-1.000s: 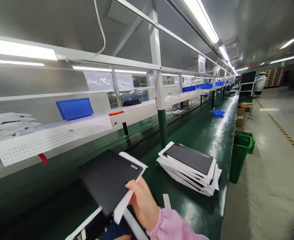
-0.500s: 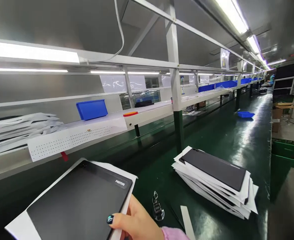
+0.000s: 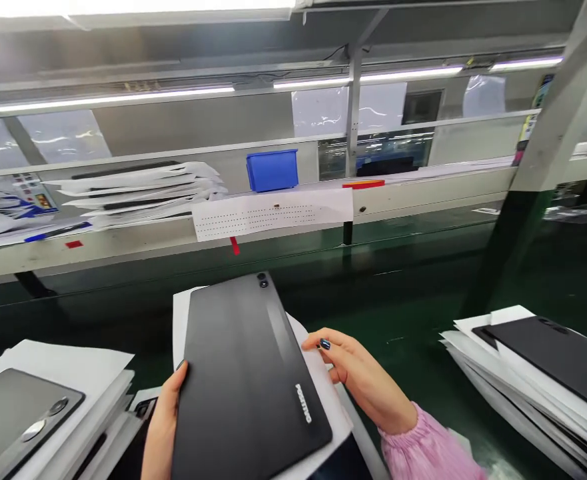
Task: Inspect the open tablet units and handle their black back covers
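Observation:
A dark tablet back panel marked POSITIVO, with two camera rings at its top, lies over a white sheet at bottom centre. My left hand grips the panel's left edge, thumb on top. On the right side, my right hand, in a pink sleeve, has its fingers closed on the edge of the white sheet. Part of another dark flat item shows under the sheet near the bottom. One stack of panels and sheets sits at the left, another at the right.
Behind the green bench runs a shelf holding a blue bin, piled white sheets, a blue pen and a roll of tape. A post rises at the right.
The view has swung left, bringing the left stack into sight. The panel is now more upright, with its logo at lower right. My left hand has come into view; my right hand is now on the sheet.

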`<state>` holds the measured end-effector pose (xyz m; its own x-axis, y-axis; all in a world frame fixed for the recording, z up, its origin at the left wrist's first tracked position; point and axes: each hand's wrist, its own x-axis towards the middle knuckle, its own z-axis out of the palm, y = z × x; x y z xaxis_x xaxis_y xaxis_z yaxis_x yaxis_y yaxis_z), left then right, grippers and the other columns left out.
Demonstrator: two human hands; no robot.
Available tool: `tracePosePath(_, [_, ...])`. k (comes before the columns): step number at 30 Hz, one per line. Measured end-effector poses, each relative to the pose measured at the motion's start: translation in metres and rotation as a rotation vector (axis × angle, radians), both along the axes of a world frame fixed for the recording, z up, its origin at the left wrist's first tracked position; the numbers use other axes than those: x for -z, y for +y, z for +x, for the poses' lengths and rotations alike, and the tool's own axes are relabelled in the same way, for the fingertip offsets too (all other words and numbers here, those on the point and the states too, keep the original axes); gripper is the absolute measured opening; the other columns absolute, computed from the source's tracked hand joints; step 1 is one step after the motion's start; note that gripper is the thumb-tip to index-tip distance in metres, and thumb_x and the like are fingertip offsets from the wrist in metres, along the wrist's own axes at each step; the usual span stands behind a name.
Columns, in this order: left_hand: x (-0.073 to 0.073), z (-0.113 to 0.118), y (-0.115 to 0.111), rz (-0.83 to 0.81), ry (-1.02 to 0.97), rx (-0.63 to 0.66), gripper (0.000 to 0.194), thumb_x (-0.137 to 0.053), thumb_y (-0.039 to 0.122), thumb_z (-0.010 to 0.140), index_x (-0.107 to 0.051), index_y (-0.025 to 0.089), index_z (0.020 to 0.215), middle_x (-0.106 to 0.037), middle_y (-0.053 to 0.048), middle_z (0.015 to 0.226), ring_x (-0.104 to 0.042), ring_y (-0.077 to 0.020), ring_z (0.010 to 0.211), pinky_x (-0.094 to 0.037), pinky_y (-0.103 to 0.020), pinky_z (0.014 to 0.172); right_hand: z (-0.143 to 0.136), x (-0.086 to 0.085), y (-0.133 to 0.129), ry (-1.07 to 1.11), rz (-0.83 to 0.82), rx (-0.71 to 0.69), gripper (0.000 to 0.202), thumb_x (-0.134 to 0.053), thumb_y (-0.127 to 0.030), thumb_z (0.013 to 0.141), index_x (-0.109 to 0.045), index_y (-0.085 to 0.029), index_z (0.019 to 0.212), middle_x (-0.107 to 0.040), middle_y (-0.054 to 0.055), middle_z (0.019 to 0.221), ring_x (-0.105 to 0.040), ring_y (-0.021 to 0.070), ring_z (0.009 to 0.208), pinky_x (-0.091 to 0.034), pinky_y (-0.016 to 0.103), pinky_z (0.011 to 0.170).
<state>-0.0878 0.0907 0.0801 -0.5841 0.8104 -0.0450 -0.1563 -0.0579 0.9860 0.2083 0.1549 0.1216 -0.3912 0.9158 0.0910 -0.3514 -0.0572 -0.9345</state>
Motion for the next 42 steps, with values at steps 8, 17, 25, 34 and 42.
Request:
tracePosePath(8, [-0.038, 0.054, -0.001, -0.029, -0.045, -0.037, 0.042, -0.075, 0.023, 0.068, -0.072, 0.023, 0.11, -0.071, -0.004, 0.123, -0.053, -0.0342, 0.132, -0.036, -0.038, 0.116, -0.02, 0.002, -0.002, 0.085, -0.13, -0.265, 0.026, -0.085, -0.043, 0.076, -0.082, -0.017, 0.08, -0.075, 0.004, 0.071, -0.067, 0.0159, 0.065, -0.052, 0.027, 0.071])
tracePosePath(17, [-0.059, 0.065, -0.002, -0.051, -0.48, 0.08, 0.018, -0.067, 0.031, 0.084, -0.075, 0.015, 0.085, -0.075, -0.006, 0.079, -0.073, -0.0267, 0.083, -0.06, -0.032, 0.073, -0.019, 0.004, 0.002, 0.163, -0.302, -0.111, 0.026, -0.096, -0.039, 0.06, -0.081, -0.021, 0.071, -0.069, -0.001, 0.058, -0.066, 0.0154, 0.061, -0.053, 0.022, 0.059])
tracePosePath(25, [-0.069, 0.071, 0.003, -0.167, -0.696, 0.188, 0.034, -0.053, 0.018, 0.099, -0.075, 0.013, 0.074, -0.071, -0.003, 0.061, -0.067, -0.0151, 0.051, -0.052, -0.021, 0.049, -0.022, 0.002, 0.0, 0.101, -0.334, -0.061, 0.04, -0.095, -0.054, 0.056, -0.076, -0.019, 0.061, -0.067, -0.001, 0.059, -0.055, 0.0106, 0.05, -0.045, 0.019, 0.046])
tracePosePath(34, [-0.058, 0.06, 0.004, -0.178, -0.717, 0.334, 0.013, -0.063, 0.015, 0.092, -0.076, 0.01, 0.092, -0.076, -0.007, 0.072, -0.074, -0.0236, 0.065, -0.058, -0.028, 0.063, -0.022, 0.005, -0.002, 0.079, -0.31, -0.039, 0.045, -0.076, -0.063, 0.079, -0.078, -0.019, 0.088, -0.075, 0.005, 0.078, -0.07, 0.0215, 0.074, -0.051, 0.025, 0.058])
tracePosePath(42, [-0.061, 0.06, 0.008, -0.202, -0.734, 0.335, 0.03, -0.052, 0.015, 0.098, -0.072, 0.009, 0.077, -0.072, -0.007, 0.062, -0.071, -0.0195, 0.053, -0.052, -0.023, 0.048, -0.011, 0.008, 0.002, 0.291, -0.287, 0.064, 0.039, -0.08, -0.04, 0.075, -0.051, -0.021, 0.058, -0.048, -0.007, 0.048, -0.042, 0.0091, 0.041, -0.033, 0.021, 0.04])
